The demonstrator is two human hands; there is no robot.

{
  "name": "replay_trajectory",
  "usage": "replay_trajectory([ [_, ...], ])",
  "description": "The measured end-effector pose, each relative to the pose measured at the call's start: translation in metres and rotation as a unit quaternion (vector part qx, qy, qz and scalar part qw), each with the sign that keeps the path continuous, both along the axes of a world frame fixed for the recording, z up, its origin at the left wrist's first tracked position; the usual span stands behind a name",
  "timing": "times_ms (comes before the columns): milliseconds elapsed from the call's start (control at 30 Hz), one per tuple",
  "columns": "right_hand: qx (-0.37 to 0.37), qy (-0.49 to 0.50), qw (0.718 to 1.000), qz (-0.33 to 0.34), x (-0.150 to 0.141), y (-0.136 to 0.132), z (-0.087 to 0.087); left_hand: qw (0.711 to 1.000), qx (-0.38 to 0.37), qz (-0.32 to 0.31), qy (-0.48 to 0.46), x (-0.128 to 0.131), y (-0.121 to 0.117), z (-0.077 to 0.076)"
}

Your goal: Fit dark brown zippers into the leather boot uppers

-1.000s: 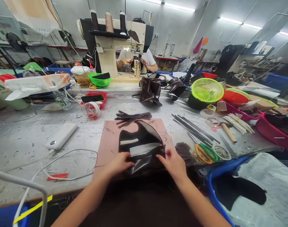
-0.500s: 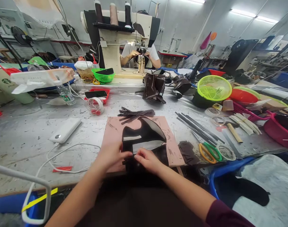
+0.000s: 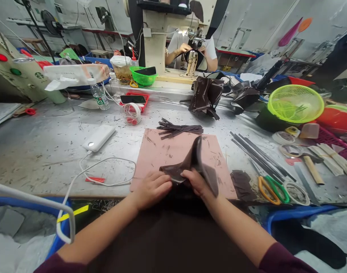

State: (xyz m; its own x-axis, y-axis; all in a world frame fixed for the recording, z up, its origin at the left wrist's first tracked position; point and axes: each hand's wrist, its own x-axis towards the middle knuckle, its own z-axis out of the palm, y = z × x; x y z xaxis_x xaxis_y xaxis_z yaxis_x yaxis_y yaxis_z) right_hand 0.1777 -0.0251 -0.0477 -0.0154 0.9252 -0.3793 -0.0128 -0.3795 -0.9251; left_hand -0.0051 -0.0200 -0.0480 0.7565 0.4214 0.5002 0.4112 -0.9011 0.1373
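Note:
A dark brown leather piece [image 3: 175, 171] is bent and partly raised between my hands, over the near edge of a pink board [image 3: 156, 151]. My left hand [image 3: 153, 189] grips its left side with curled fingers. At the right, my right hand [image 3: 196, 182] pinches the piece, whose curved flap stands up beside the wrist. The lower part of the leather blends into the dark clothing below. Just beyond the board's far edge lies a bundle of dark strips [image 3: 180, 129].
Scissors [image 3: 271, 189], a hammer [image 3: 312, 170] and long dark strips [image 3: 261, 157] lie to the right. A white power bank [image 3: 99, 138] with its cable is on the left. Behind stands a sewing machine [image 3: 154, 41], where another person [image 3: 210, 53] works. Blue bins flank the bench.
The leather piece, earlier lying flat with its dark lining and pale patches up, is now lifted and folded, brown side showing. My left hand moved from a pinch to a fuller hold. The view shifted left.

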Motion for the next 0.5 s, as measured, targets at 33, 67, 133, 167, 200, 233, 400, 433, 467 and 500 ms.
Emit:
replay_trajectory([
  [33, -0.018, 0.003, 1.0, -0.009, 0.0, 0.0, 0.001, 0.999, 0.028, 0.02, -0.004, -0.006, -0.009, -0.005],
  [67, -0.04, 0.014, 0.999, -0.011, 0.0, 0.0, 0.003, 0.999, 0.04, 0.035, -0.002, -0.01, -0.015, -0.01],
  [133, -0.072, 0.032, 0.997, 0.006, 0.001, 0.001, 0.005, 0.998, 0.038, 0.044, 0.016, -0.014, -0.022, -0.017],
  [167, -0.081, 0.031, 0.996, 0.017, 0.001, 0.0, 0.005, 0.998, 0.032, 0.046, 0.03, -0.014, -0.024, -0.02],
  [200, -0.084, 0.025, 0.996, 0.026, 0.001, 0.0, 0.005, 0.998, 0.028, 0.047, 0.04, -0.013, -0.024, -0.021],
  [233, -0.082, 0.014, 0.996, 0.034, 0.0, -0.001, 0.005, 0.997, 0.027, 0.046, 0.049, -0.012, -0.024, -0.022],
  [400, -0.044, -0.114, 0.992, 0.017, -0.015, -0.005, -0.002, 0.995, 0.056, 0.063, 0.053, -0.011, -0.029, -0.028],
  [433, -0.036, -0.146, 0.989, 0.009, -0.019, -0.006, -0.003, 0.994, 0.061, 0.07, 0.051, -0.011, -0.031, -0.031],
  [467, -0.029, -0.177, 0.984, 0.003, -0.022, -0.006, -0.004, 0.994, 0.064, 0.078, 0.049, -0.012, -0.034, -0.033],
  [500, -0.024, -0.204, 0.979, -0.001, -0.024, -0.007, -0.004, 0.993, 0.067, 0.086, 0.048, -0.012, -0.036, -0.035],
])
